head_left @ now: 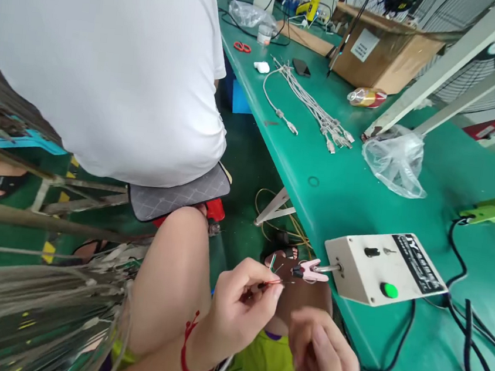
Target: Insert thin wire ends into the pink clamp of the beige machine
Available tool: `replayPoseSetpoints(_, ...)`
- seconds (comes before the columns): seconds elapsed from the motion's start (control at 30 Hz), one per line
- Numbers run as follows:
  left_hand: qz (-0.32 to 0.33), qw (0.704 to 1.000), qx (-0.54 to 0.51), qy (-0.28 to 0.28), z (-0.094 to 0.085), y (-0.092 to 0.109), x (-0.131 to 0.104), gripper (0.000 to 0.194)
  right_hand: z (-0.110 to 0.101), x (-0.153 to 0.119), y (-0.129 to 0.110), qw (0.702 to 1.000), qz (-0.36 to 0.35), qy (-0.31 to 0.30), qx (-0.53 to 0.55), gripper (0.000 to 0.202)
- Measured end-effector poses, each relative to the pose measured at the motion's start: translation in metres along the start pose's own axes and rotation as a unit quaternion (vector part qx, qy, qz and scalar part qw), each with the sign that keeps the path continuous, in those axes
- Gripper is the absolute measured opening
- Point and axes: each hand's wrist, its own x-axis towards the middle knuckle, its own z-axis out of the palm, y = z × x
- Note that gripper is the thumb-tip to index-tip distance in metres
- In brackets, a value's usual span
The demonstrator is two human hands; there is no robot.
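1. Your right hand (322, 358) is lowest in frame, fingers loosely curled, holding nothing I can see. It sits just below and right of the left.
2. Your left hand (239, 303) is pinched shut on the wire (273, 282), thin and red, thumb and fingertips close behind the free end.
3. Wire tip points right, toward the pink clip (311, 270) on the metal shaft sticking out of the box (383, 267). Tip is near the clip; whether they touch I can't tell.
4. Box sits at the counter (344, 190) edge: beige, black knob, green button, black cables running off to the right.
5. Handling, my read: wire is very light and limp, will flex and droop past the pinch. Grip near the tip as you have it; further back you'd lose control of the end. The end looks fine, so easy to kink or fray if squeezed hard.
6. Cable bundle (40, 305) lies over your left arm and lap, grey and long, likely to drag on the wrist.
7. Farther up the counter: grey cables with plugs (321, 113), a clear bag (396, 160), a cardboard carton (387, 53).
8. Another person in a white shirt (110, 65) sits to your left, hands not in view.
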Motion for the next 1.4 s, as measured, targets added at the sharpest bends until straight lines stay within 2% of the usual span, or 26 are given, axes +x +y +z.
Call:
replayPoseSetpoints(0.1,0.045,0.998,0.041,-0.002,0.001,0.002,0.004,0.013,0.011,0.024,0.012,0.992,0.077,-0.02,0.103,0.033)
replayPoseSetpoints(0.23,0.065,0.996,0.063,-0.012,0.004,0.002,0.006,0.018,0.018,0.043,0.009,0.959,0.133,-0.033,0.25,0.034)
replayPoseSetpoints(0.4,0.067,0.994,0.085,-0.015,0.005,-0.004,0.008,0.02,0.027,0.052,0.012,0.938,0.159,-0.026,0.307,0.049)
replayPoseSetpoints(0.57,0.069,0.992,0.106,-0.014,0.005,-0.01,0.012,0.021,0.031,0.063,0.019,0.941,0.121,-0.049,0.313,0.039)
replayPoseSetpoints(0.7,0.068,0.991,0.116,-0.01,0.007,-0.013,0.014,0.021,0.032,0.064,0.02,0.945,0.117,-0.019,0.304,0.032)
replayPoseSetpoints(0.83,0.068,0.991,0.116,-0.012,0.009,-0.014,0.014,0.023,0.033,0.06,0.019,0.948,0.126,0.007,0.293,0.031)
replayPoseSetpoints(1.13,0.046,0.995,0.089,-0.028,0.013,-0.016,0.014,0.022,0.031,0.062,0.015,0.955,0.113,-0.017,0.273,0.03)
replayPoseSetpoints(1.23,0.041,0.995,0.082,-0.037,0.013,-0.018,0.013,0.023,0.031,0.06,0.018,0.959,0.123,-0.02,0.254,0.041)
replayPoseSetpoints(1.3,0.047,0.995,0.084,-0.04,0.013,-0.018,0.012,0.024,0.026,0.055,0.021,0.963,0.147,-0.034,0.223,0.059)
replayPoseSetpoints(1.37,0.054,0.994,0.086,-0.04,0.013,-0.018,0.013,0.024,0.01,0.046,0.025,0.977,0.146,-0.045,0.15,0.069)
replayPoseSetpoints(1.4,0.055,0.994,0.086,-0.04,0.013,-0.017,0.013,0.025,-0.002,0.041,0.026,0.987,0.122,-0.043,0.098,0.068)
